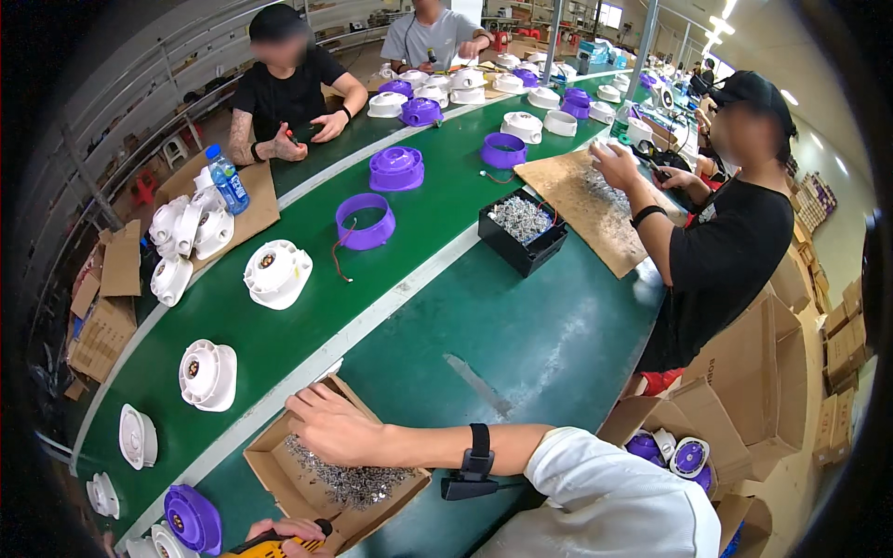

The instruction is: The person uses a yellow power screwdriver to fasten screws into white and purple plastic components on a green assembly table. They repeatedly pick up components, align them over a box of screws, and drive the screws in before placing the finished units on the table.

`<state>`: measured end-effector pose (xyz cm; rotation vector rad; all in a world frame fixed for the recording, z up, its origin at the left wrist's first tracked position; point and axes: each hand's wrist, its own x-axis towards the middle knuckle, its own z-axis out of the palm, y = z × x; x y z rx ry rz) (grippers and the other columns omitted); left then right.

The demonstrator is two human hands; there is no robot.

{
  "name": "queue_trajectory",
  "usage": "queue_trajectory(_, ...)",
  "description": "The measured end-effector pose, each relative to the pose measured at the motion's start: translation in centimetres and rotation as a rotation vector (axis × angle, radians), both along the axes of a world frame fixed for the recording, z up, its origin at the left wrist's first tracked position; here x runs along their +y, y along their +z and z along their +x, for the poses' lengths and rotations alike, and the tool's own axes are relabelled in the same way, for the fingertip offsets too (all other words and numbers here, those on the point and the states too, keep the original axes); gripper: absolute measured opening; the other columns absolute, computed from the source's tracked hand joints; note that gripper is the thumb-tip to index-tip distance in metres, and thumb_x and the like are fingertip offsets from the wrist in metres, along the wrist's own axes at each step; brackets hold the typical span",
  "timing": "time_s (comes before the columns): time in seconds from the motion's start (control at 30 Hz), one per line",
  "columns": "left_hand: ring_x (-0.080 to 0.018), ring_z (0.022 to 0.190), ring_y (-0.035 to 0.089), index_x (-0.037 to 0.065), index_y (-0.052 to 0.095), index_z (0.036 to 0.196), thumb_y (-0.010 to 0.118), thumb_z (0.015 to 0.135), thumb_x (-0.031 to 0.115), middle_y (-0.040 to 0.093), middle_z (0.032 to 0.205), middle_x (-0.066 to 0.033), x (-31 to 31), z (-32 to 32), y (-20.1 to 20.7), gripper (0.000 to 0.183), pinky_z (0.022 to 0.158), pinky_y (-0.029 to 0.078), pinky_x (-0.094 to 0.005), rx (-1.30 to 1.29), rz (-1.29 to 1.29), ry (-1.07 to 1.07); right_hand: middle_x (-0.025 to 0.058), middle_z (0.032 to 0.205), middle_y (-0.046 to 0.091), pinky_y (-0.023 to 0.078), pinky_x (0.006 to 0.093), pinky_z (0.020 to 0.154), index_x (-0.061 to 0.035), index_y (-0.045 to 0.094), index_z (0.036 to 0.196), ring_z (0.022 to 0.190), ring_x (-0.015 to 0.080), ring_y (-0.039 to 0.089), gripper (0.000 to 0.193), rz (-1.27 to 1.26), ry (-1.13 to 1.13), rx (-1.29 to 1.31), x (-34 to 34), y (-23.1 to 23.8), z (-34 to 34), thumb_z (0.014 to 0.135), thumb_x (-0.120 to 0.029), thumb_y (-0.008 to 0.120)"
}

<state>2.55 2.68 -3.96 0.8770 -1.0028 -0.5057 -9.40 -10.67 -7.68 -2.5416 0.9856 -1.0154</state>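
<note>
My right hand (pixel 335 428) reaches over a shallow cardboard box (pixel 270 472), its fingers curled together near the far side. What they hold, if anything, is hidden. Small metal screws (pixel 372 488) lie heaped in the box below the palm. At the lower edge, my left hand (pixel 270 530) is wrapped round a yellow and black power screwdriver (pixel 296 543), only partly in view. Left of it a purple round housing (pixel 193 519) rests beside some white ones (pixel 169 541).
A green conveyor (pixel 316 312) carries white housings (pixel 278 274) and purple rings (pixel 366 221). A black bin of small metal parts (pixel 521 223) stands on the green table (pixel 419 325). Co-workers sit across and at right (pixel 726 223). Cartons (pixel 744 372) stand at right.
</note>
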Motion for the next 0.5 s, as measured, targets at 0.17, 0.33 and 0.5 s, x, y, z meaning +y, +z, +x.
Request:
queue_trajectory(0.17, -0.0172, 0.044, 0.043, 0.0, 0.041, 0.109, 0.068, 0.082, 0.028, 0.048, 0.057, -0.0078, 0.02, 0.02, -0.01, 0.047, 0.042, 0.039, -0.028, 0.008, 0.0, 0.002, 0.0149, 0.102, 0.05, 0.034, 0.0402, 0.092, 0.001, 0.061, 0.082, 0.102, 0.0295, 0.047, 0.015, -0.016, -0.003, -0.005, 0.03, 0.08, -0.02, 0.076, -0.012, 0.061)
queue_trajectory(0.33, -0.0173, 0.044, 0.042, 0.0, 0.041, 0.109, 0.068, 0.082, 0.028, 0.048, 0.056, -0.0078, 0.0, 0.09, -0.15, 0.048, 0.042, 0.038, -0.0284, 0.021, 0.0, 0.001, 0.0145, 0.1, 0.05, 0.034, 0.0407, 0.093, 0.001, 0.061, 0.082, 0.102, 0.0296, 0.047, 0.015, -0.01, 0.0, -0.017, -0.01, 0.04, 0.05, 0.076, -0.013, 0.061)
queue_trajectory(0.5, -0.0174, 0.044, 0.042, 0.0, 0.041, 0.109, 0.067, 0.082, 0.027, 0.048, 0.056, -0.008, -0.03, 0.16, -0.27, 0.047, 0.042, 0.038, -0.0283, 0.02, -0.001, 0.002, 0.015, 0.101, 0.05, 0.034, 0.0412, 0.093, 0.0013, 0.061, 0.082, 0.102, 0.0301, 0.047, 0.015, -0.011, 0.0, -0.013, -0.1, -0.21, 0.14, 0.076, -0.013, 0.061)
